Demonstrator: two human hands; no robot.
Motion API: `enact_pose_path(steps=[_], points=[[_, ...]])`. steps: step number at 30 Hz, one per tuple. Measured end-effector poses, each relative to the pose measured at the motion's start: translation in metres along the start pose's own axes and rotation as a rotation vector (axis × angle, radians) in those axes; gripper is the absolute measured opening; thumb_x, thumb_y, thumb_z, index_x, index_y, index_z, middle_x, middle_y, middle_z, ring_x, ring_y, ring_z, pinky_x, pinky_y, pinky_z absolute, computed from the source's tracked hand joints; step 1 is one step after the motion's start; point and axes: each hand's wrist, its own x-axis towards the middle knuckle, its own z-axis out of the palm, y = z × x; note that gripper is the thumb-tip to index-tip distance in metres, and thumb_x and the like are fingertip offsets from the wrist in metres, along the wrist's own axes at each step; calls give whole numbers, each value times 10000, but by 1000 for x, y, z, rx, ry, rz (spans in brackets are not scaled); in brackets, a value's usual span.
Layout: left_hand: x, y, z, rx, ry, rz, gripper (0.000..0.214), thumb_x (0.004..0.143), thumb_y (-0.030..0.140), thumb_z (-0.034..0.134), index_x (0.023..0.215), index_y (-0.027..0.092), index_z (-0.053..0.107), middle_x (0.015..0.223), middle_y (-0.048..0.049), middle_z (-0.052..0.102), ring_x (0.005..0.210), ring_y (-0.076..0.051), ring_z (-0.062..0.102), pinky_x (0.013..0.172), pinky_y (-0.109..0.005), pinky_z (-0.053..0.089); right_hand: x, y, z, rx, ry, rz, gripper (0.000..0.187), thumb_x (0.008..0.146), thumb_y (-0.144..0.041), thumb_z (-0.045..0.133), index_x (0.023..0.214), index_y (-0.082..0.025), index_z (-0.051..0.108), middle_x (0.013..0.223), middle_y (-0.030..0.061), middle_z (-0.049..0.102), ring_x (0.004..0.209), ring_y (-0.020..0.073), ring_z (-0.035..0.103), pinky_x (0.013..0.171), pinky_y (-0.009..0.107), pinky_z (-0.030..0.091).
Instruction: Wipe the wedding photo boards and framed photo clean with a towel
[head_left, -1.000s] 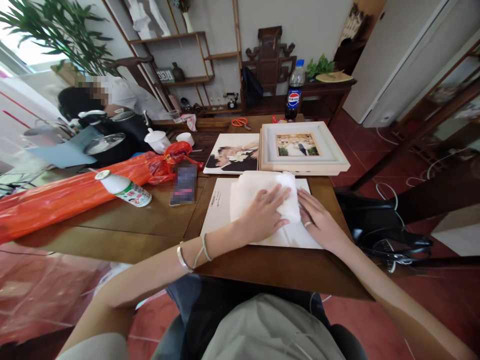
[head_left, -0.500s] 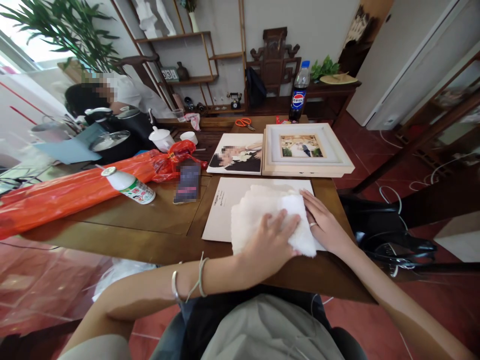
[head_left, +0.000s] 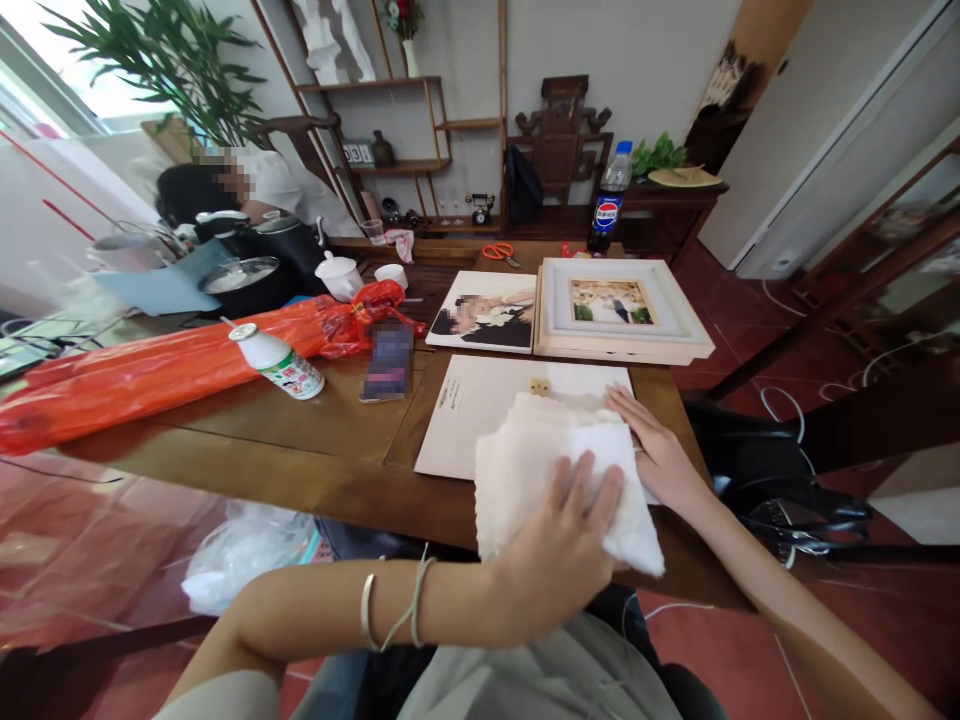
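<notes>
A folded white cloth [head_left: 536, 450] is in my left hand [head_left: 559, 560], whose fingers press on its upper side. The cloth covers the near part of a white board [head_left: 465, 425] and reaches past the table's front edge. My right hand [head_left: 660, 450] lies open on the board's right side, fingers stretched out. A small gold-coloured metal plate [head_left: 539, 386] shows on the board just beyond the cloth. Behind the board lie a photo panel [head_left: 487, 315] and a pale picture frame [head_left: 555, 340] with a smaller photo in it.
On the wooden table [head_left: 337, 450] are a white bottle [head_left: 277, 362], a phone [head_left: 388, 362], a long red plastic-wrapped bundle [head_left: 165, 365], orange-handled scissors [head_left: 499, 252] and a cola bottle [head_left: 607, 205]. A person [head_left: 247, 190] rests at the far left, near pots.
My left hand has drawn the cloth towards me, past the table edge, uncovering the small metal plate. My right hand stays on the board. The view has shifted slightly.
</notes>
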Motion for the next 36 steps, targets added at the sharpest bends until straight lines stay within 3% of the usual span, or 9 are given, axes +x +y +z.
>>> enact_pose_path(steps=[3, 10, 13, 17, 22, 25, 28, 31, 36], points=[[-8, -5, -2, -47, 13, -11, 319, 935, 417, 522, 987, 219, 767, 1471, -166, 446, 1337, -417, 422, 1065, -592, 369, 0, 0, 0, -17, -1, -2, 571, 892, -132, 409, 1447, -261, 428, 1509, 37, 409, 1421, 239, 300, 1168, 539, 270], [15, -91, 15, -183, -123, -115, 445, 985, 453, 394, 943, 182, 745, 1505, -132, 408, 1413, -339, 329, 1089, -614, 322, 2, -2, 2, -67, 14, 2, 460, 975, -291, 397, 1419, -196, 470, 1494, 88, 430, 1411, 251, 325, 1172, 511, 279], [18, -106, 24, -197, -98, -98, 432, 979, 452, 413, 933, 172, 739, 1539, -118, 352, 1442, -376, 241, 1101, -659, 253, 1, -3, 2, -74, 6, 9, 461, 982, -308, 385, 1415, -179, 474, 1493, 100, 429, 1414, 254, 319, 1170, 515, 283], [-1, -78, 24, -208, -37, -11, 315, 958, 343, 501, 853, 172, 744, 1529, -122, 365, 1435, -416, 228, 1113, -671, 214, 1, -2, 2, -89, 9, 13, 465, 983, -307, 376, 1411, -154, 475, 1487, 118, 434, 1411, 249, 328, 1170, 507, 285], [-41, -20, -6, -246, 59, 127, 162, 869, 288, 632, 845, 174, 744, 1478, -143, 436, 1390, -436, 320, 1132, -678, 163, 1, -4, 1, -85, -4, 6, 469, 984, -306, 375, 1414, -145, 466, 1490, 130, 427, 1415, 236, 321, 1170, 486, 290], [-52, -15, -16, -249, 49, 154, 176, 881, 314, 618, 849, 196, 744, 1459, -112, 472, 1384, -381, 363, 1169, -623, 130, 2, -4, 1, -92, -4, 23, 465, 986, -319, 385, 1419, -168, 460, 1493, 119, 423, 1415, 234, 321, 1169, 503, 285], [-49, -37, -11, -249, 47, 106, 211, 907, 355, 589, 861, 222, 746, 1482, -87, 451, 1395, -328, 367, 1186, -563, 166, 1, -3, 1, -100, -5, 12, 467, 987, -319, 384, 1422, -162, 455, 1491, 125, 425, 1416, 241, 321, 1167, 515, 285], [-38, -75, -1, -209, -33, -23, 204, 925, 307, 571, 874, 212, 744, 1517, -86, 401, 1405, -308, 355, 1167, -524, 255, 1, -3, 1, -98, -3, -1, 464, 988, -306, 384, 1422, -157, 454, 1489, 126, 428, 1413, 240, 326, 1167, 512, 287], [-27, -135, 9, -114, -160, -218, 293, 975, 264, 474, 962, 142, 741, 1524, -112, 381, 1415, -347, 321, 1141, -548, 288, 1, -5, 1, -93, 13, 20, 455, 986, -305, 388, 1413, -169, 469, 1487, 106, 436, 1411, 233, 331, 1172, 493, 292]])
